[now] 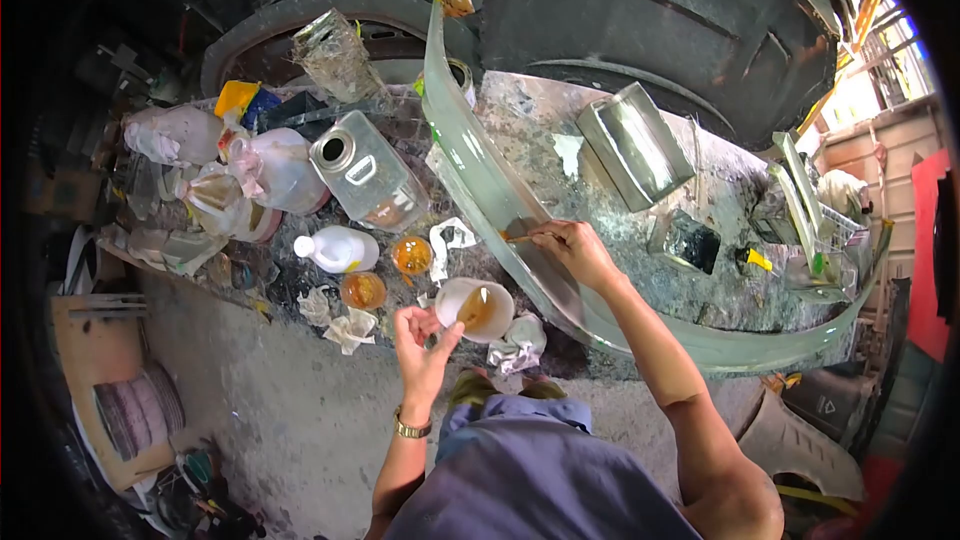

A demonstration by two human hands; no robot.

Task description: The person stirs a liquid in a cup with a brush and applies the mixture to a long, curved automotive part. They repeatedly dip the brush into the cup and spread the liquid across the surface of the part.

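Note:
My left hand (424,348) grips a white cup (453,297), tilted so that the amber liquid (484,312) inside shows. In my right hand (572,251) is a thin brush (517,237), pinched between the fingers. Its tip meets the inner face of a long, curved, grey-green translucent panel (478,168), which looks like a fibreglass car lip. The panel arcs across the worktable (630,250) and past its right end. Left of the cup stand two small containers of orange liquid, one (363,290) nearer me and another (412,255) behind it.
A white bottle (340,249), a metal can (368,168) and several plastic jugs (280,170) crowd the left side. Crumpled paper (519,345) lies by the front edge. A rectangular tin (640,145) rests beyond the panel. A black car hood (660,30) leans behind the table.

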